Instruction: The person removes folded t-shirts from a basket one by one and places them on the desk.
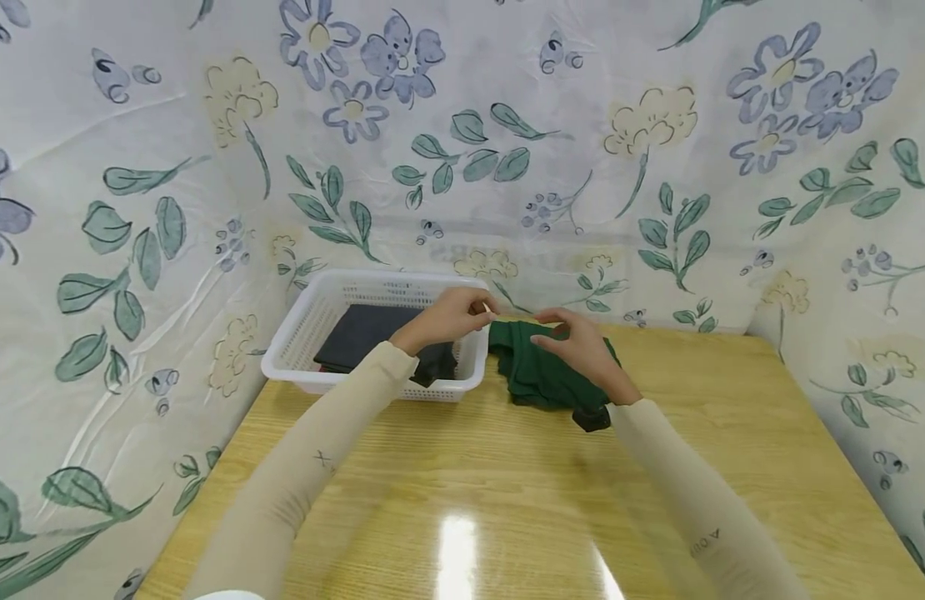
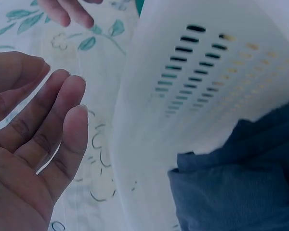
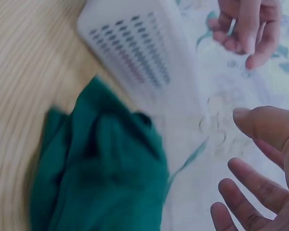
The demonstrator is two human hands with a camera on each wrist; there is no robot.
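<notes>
The fingers of the bare left hand [image 1: 449, 318] are held loosely bent and slightly apart, with a gap left between thumb and fingertips, above the right end of a white perforated plastic basket [image 1: 286, 358]. The fingers of the bare right hand [image 1: 580, 346] are spread, the thumb set well away from them, over a crumpled dark green cloth [image 1: 536, 379], which is laid on the counter just beside the basket. Part of this cloth is covered by the right hand in the head view, and its folds are blurred in the right wrist view. Inside the basket, a folded dark blue-black cloth [image 1: 361, 329] is partly hidden by the left arm; a reddish edge beneath it can hardly be made out. Glare is reflected by the yellowish wood-grain counter [image 1: 507, 475], which is enclosed by white floral-printed fabric [image 1: 477, 83].
</notes>
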